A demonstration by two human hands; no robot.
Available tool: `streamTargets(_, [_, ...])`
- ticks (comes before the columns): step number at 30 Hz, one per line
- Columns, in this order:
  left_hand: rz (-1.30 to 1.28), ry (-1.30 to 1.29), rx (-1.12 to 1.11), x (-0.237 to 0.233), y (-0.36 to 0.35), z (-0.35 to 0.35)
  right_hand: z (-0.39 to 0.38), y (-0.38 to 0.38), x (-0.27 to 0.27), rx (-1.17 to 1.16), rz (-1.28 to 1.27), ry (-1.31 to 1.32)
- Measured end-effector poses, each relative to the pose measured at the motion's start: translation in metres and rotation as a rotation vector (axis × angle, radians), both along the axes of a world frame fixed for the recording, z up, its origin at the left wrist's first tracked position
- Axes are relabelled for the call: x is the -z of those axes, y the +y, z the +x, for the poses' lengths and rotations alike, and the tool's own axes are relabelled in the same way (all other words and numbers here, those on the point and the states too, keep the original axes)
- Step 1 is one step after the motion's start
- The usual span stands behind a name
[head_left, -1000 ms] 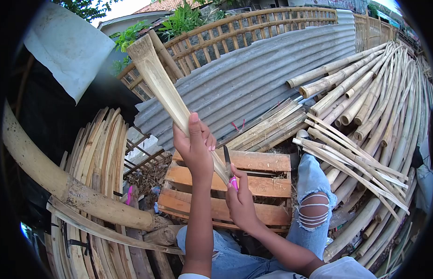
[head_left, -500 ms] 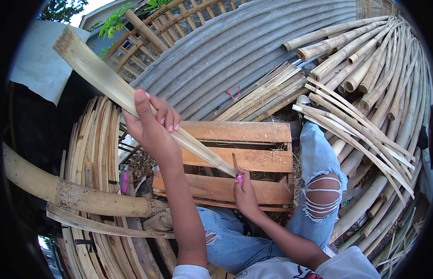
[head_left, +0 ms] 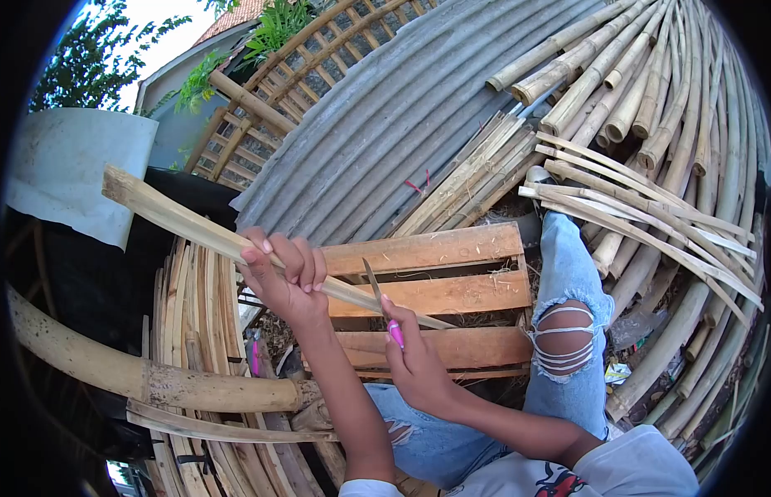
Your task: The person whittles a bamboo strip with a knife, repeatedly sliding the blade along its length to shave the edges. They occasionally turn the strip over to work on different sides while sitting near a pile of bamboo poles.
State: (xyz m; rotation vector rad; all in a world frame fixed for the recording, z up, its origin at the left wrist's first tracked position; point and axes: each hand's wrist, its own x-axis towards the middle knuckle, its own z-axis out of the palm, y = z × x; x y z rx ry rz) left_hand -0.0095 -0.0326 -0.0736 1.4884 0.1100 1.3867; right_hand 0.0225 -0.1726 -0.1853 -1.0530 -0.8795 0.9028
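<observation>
Bamboo slat point(head_left: 195, 232) clenched in the left hand point(head_left: 282, 277), pink-handled knife point(head_left: 375, 288) gripped in the right hand point(head_left: 414, 364), blade at its edge: whittling, seemingly needing a steady, shallow stroke.

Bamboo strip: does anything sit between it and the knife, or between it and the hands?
Nothing visible does. The left hand grips the bamboo strip directly, and the knife in the right hand has its blade against the strip's near part, above the wooden pallet.
</observation>
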Motion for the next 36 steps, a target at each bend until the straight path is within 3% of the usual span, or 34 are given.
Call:
streamTargets(4, [0.035,-0.003,-0.03,-0.001,-0.004,0.005,-0.004,0.0,0.014,0.039,0.049,-0.023])
streamTargets(11, [0.024,-0.002,-0.143,0.0,0.0,0.0,-0.018,0.001,0.088,0.111,-0.195,0.028])
streamTargets(17, [0.058,0.02,-0.2,-0.003,-0.002,0.004,-0.017,0.01,0.102,0.11,-0.174,0.054])
streamTargets(20, [0.007,0.053,-0.38,-0.004,-0.007,0.011,-0.012,0.014,0.1,0.031,-0.263,0.16])
streamTargets(23, [-0.067,0.044,-0.529,-0.003,-0.004,0.018,-0.015,0.025,0.09,0.061,-0.14,0.152])
streamTargets(27, [-0.078,0.055,-0.561,-0.004,-0.002,0.02,-0.002,0.025,0.019,-0.081,-0.106,0.117])
streamTargets(28, [-0.091,0.062,-0.569,-0.004,-0.005,0.022,-0.005,0.024,0.014,-0.014,-0.061,0.045])
streamTargets(31, [-0.092,0.043,-0.539,-0.001,-0.005,0.022,-0.015,0.017,0.046,0.064,-0.225,-0.024])
streamTargets(33, [-0.105,0.032,-0.547,0.0,-0.005,0.02,-0.019,0.021,0.105,0.097,-0.258,-0.138])
streamTargets(35, [-0.109,0.021,-0.447,-0.002,-0.006,0.02,-0.017,0.028,0.133,0.137,-0.281,-0.036])
streamTargets(36, [-0.115,0.06,-0.427,-0.004,-0.01,0.018,-0.012,0.029,0.1,0.052,-0.204,0.149])
